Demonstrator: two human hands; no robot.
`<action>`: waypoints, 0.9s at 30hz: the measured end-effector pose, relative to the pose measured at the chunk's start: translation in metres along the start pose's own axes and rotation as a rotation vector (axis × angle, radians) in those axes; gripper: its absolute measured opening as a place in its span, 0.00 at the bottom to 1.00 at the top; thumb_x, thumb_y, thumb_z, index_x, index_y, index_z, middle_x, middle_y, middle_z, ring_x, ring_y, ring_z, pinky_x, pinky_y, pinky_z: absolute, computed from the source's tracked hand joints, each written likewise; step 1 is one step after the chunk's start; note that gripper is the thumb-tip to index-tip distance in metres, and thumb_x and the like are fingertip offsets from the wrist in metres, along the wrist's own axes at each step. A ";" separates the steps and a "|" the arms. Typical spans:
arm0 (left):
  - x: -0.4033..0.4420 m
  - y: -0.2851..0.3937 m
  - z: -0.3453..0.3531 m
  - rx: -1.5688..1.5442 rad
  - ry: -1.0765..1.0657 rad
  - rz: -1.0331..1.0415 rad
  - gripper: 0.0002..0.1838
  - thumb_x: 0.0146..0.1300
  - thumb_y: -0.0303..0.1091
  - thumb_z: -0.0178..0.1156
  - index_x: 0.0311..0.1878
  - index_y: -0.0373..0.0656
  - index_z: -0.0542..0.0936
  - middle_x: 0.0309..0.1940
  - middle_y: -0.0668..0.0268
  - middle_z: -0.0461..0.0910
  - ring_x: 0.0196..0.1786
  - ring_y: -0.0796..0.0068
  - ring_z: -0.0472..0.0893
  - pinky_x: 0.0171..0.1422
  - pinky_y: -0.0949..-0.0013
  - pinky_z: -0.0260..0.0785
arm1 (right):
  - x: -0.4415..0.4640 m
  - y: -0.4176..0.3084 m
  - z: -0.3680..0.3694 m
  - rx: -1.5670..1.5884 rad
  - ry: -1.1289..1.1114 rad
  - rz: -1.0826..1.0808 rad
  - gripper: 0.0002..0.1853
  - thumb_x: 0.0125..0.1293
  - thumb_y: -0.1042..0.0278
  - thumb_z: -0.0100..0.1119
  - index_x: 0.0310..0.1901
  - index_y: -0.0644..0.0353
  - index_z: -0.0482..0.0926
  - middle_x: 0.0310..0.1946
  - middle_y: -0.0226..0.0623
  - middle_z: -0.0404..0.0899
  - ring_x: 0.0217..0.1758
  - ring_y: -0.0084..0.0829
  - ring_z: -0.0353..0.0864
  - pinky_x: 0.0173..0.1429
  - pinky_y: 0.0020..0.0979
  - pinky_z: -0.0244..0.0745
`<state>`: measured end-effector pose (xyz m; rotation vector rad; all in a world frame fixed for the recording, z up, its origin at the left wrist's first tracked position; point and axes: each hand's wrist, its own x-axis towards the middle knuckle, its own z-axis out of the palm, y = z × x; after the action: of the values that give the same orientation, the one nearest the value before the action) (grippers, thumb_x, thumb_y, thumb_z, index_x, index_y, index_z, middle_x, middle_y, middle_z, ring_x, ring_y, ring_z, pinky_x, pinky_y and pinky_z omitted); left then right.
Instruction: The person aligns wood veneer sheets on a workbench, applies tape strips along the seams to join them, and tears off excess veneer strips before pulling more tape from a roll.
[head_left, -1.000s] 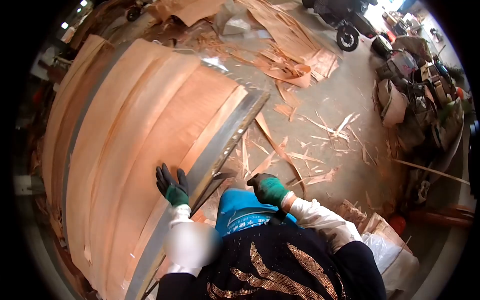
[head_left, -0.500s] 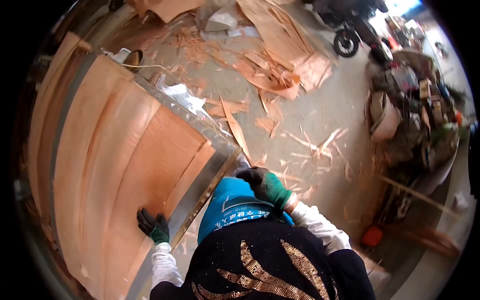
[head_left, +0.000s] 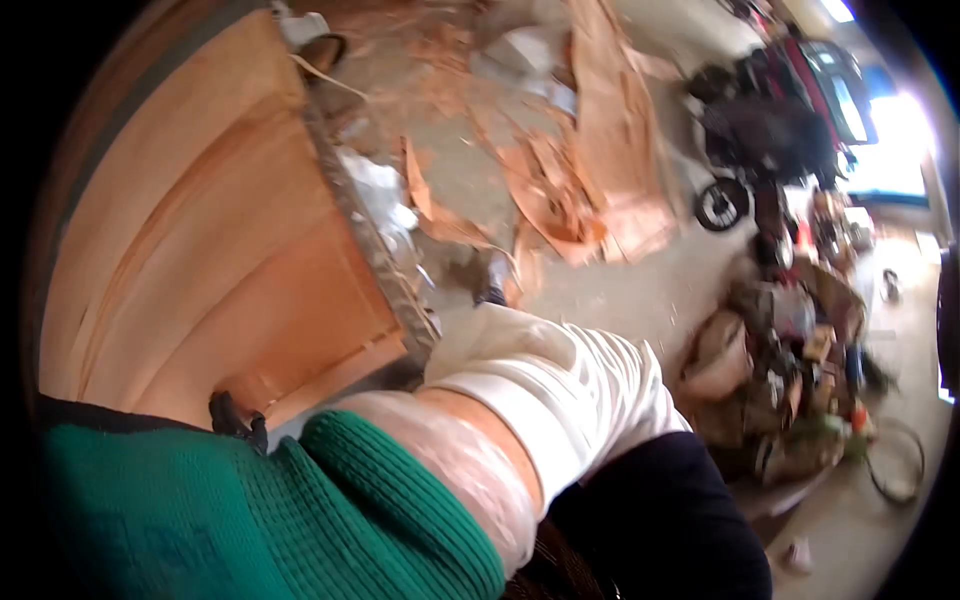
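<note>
My right hand (head_left: 230, 515), in a green knitted glove with a dark coated edge, is raised very close to the camera and fills the lower left. Its fingers are hidden, so what they do or hold does not show. Behind it, the dark gloved fingers of my left hand (head_left: 236, 415) lie apart on a reddish-brown wood veneer sheet (head_left: 290, 310); the rest of that hand is covered by the right glove. Other long veneer sheets (head_left: 160, 180) lie beside it on the same stack. A white sleeve (head_left: 560, 385) covers my right forearm.
Torn veneer scraps (head_left: 560, 200) and long sheets (head_left: 620, 120) litter the concrete floor. White plastic (head_left: 375, 190) lies by the stack's edge. A motorbike (head_left: 770, 130) stands at the upper right, above a heap of bags and boxes (head_left: 790, 350). A hoop (head_left: 893, 462) lies farther right.
My right hand has come up from beside my body to right before the camera, across the lower left. My left hand stays on the veneer. The view has shifted, bringing more of the motorbike in.
</note>
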<state>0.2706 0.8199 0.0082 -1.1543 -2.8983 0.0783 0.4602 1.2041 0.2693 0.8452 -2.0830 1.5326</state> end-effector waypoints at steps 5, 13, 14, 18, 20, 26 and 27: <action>-0.030 0.019 -0.007 -0.060 -0.089 -0.183 0.34 0.58 0.33 0.63 0.68 0.36 0.65 0.67 0.48 0.66 0.69 0.48 0.65 0.74 0.55 0.57 | -0.038 0.054 -0.013 0.115 -0.173 0.169 0.20 0.55 0.63 0.54 0.51 0.48 0.81 0.56 0.42 0.76 0.56 0.45 0.76 0.59 0.42 0.71; -0.040 0.227 -0.058 -0.660 0.131 -0.803 0.22 0.70 0.33 0.55 0.64 0.35 0.71 0.60 0.51 0.75 0.65 0.57 0.72 0.71 0.60 0.61 | -0.167 0.181 -0.088 -0.050 -0.321 0.624 0.19 0.56 0.68 0.55 0.50 0.44 0.82 0.59 0.43 0.75 0.59 0.47 0.74 0.63 0.42 0.70; -0.028 0.263 -0.068 -0.579 0.092 -0.816 0.21 0.70 0.33 0.54 0.63 0.35 0.73 0.60 0.51 0.75 0.64 0.58 0.73 0.70 0.60 0.61 | -0.185 0.202 -0.106 -0.116 -0.321 0.707 0.19 0.56 0.69 0.55 0.50 0.44 0.83 0.59 0.43 0.75 0.60 0.47 0.74 0.64 0.42 0.70; 0.034 0.366 -0.090 -0.836 -0.018 -0.787 0.17 0.68 0.27 0.55 0.59 0.34 0.76 0.54 0.54 0.80 0.60 0.63 0.76 0.66 0.64 0.66 | -0.219 0.268 -0.138 -0.302 -0.376 0.949 0.19 0.56 0.72 0.56 0.49 0.42 0.83 0.60 0.43 0.74 0.62 0.47 0.73 0.66 0.42 0.69; 0.071 0.399 -0.101 -1.032 0.006 -0.786 0.16 0.67 0.25 0.57 0.57 0.34 0.77 0.54 0.54 0.79 0.60 0.65 0.77 0.66 0.66 0.67 | -0.229 0.304 -0.117 -0.194 -0.303 0.914 0.20 0.56 0.70 0.56 0.50 0.38 0.83 0.65 0.45 0.69 0.62 0.49 0.73 0.66 0.42 0.69; 0.137 0.423 -0.079 -1.231 0.128 -0.715 0.14 0.68 0.27 0.57 0.56 0.36 0.78 0.51 0.58 0.82 0.55 0.67 0.79 0.61 0.66 0.71 | -0.250 0.304 -0.085 0.000 -0.284 0.685 0.20 0.52 0.66 0.62 0.50 0.58 0.81 0.50 0.50 0.80 0.54 0.49 0.78 0.59 0.41 0.74; 0.142 0.425 -0.069 -1.307 0.114 -0.759 0.15 0.68 0.29 0.57 0.56 0.36 0.78 0.51 0.59 0.82 0.55 0.66 0.80 0.61 0.66 0.71 | -0.260 0.281 -0.089 -0.019 -0.309 0.651 0.20 0.52 0.67 0.62 0.50 0.57 0.80 0.49 0.48 0.80 0.53 0.49 0.78 0.60 0.42 0.73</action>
<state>0.4616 1.2284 0.0540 0.1519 -2.8533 -1.9390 0.4554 1.4063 -0.0682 0.4244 -2.7825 1.7652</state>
